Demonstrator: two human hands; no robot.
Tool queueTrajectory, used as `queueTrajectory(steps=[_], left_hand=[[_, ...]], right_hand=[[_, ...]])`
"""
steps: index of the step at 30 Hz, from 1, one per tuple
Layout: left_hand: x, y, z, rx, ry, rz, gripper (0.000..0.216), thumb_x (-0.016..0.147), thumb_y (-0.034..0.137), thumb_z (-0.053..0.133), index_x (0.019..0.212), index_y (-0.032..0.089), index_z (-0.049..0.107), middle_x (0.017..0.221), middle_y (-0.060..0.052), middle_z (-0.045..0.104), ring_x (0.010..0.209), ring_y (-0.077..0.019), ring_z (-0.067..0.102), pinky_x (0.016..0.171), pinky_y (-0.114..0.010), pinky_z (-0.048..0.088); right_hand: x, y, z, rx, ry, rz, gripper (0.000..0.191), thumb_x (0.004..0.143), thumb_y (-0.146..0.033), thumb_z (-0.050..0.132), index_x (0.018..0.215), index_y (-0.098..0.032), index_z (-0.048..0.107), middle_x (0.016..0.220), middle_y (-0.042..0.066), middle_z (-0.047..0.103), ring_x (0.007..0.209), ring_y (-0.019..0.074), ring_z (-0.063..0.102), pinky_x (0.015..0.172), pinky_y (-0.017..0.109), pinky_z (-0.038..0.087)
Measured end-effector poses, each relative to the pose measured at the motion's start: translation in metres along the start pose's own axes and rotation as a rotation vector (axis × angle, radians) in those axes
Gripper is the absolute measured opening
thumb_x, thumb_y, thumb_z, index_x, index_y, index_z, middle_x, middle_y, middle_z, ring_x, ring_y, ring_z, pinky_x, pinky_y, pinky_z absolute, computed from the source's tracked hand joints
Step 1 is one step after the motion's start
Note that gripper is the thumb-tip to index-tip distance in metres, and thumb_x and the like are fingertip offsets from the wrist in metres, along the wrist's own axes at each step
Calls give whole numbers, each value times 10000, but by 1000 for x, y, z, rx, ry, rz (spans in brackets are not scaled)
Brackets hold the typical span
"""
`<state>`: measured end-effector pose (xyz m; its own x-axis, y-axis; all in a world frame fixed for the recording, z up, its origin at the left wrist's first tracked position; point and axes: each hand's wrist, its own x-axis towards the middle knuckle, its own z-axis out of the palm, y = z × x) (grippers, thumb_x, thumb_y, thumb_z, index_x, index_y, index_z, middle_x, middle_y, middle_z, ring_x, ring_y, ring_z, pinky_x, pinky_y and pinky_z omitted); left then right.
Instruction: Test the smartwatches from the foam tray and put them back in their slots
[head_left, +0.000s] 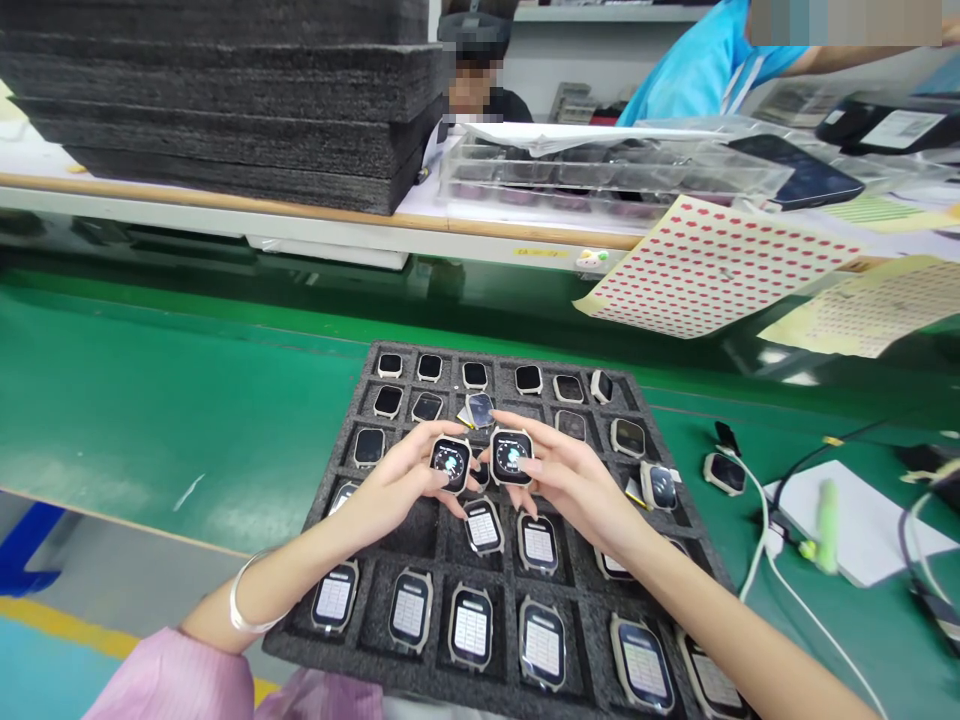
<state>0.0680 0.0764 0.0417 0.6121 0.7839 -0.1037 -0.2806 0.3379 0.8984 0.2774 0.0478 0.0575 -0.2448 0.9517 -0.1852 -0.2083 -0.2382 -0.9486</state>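
My left hand is closed around a smartwatch body with a lit dial and no strap. A second smartwatch, its dial lit too, is gripped by my right hand. Both are held side by side, screens facing up, above a black foam tray. In the tray's compartments sit several strapless watches. Those in the near rows, such as one watch, show white list-like screens, while the far rows have dark screens. One watch just beyond my hands lies tilted on a compartment edge.
Another watch lies on the green table at right, beside white cables, a green pen-like object and white paper. Stacked black foam and clear plastic trays occupy the shelf. Sticker sheets overhang it; two people are beyond.
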Motion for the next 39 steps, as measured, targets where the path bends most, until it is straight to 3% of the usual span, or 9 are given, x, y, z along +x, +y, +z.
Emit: queueTrajectory(steps=[21, 26, 29, 32, 36, 39], left_hand=[[0, -1, -2, 62, -4, 43, 411, 765, 115, 516, 1166, 201, 523, 998, -76, 615, 910, -221, 612, 668, -325, 566], [0, 1, -1, 64, 16, 71, 460, 737, 93, 520, 1185, 195, 496, 1011, -83, 622, 922, -226, 614, 671, -325, 569], [0, 2, 0, 42, 0, 86, 477, 730, 80, 520, 1192, 194, 485, 1020, -85, 617, 931, -229, 616, 673, -323, 570], [0, 0, 0, 11, -49, 101, 461, 746, 88, 526, 1191, 203, 494, 1040, -88, 610, 963, -248, 618, 674, -327, 573], [0, 0, 1, 11, -60, 107, 378, 814, 155, 570, 1184, 200, 504, 1022, -90, 615, 953, -248, 630, 667, -320, 579], [0, 1, 2, 19, -46, 101, 333, 849, 228, 599, 1167, 191, 508, 1004, -92, 627, 926, -235, 635, 644, -302, 583]], right_hand=[[-5, 5, 2, -261, 96, -130, 462, 841, -298, 668, 1274, -185, 551, 933, 89, 715, 549, 157, 631, 441, 266, 502], [-6, 4, -1, -337, -31, -164, 682, 795, -224, 712, 1398, -214, 393, 1120, 106, 659, 958, 246, 661, 792, 376, 571], [-4, 7, -3, -379, -94, -170, 724, 810, -177, 678, 1433, -228, 313, 1156, 100, 635, 1033, 247, 634, 861, 398, 548], [-1, 15, -5, -463, -118, -164, 633, 837, -181, 632, 1407, -220, 360, 1130, 98, 643, 954, 238, 663, 801, 390, 572], [4, 23, -5, -744, -84, -239, 518, 818, -195, 642, 1312, -205, 484, 1049, 90, 659, 723, 203, 661, 685, 385, 586], [6, 21, -3, -945, -102, -358, 451, 791, -174, 667, 1225, -207, 551, 1111, 101, 610, 818, 220, 630, 754, 398, 558]])
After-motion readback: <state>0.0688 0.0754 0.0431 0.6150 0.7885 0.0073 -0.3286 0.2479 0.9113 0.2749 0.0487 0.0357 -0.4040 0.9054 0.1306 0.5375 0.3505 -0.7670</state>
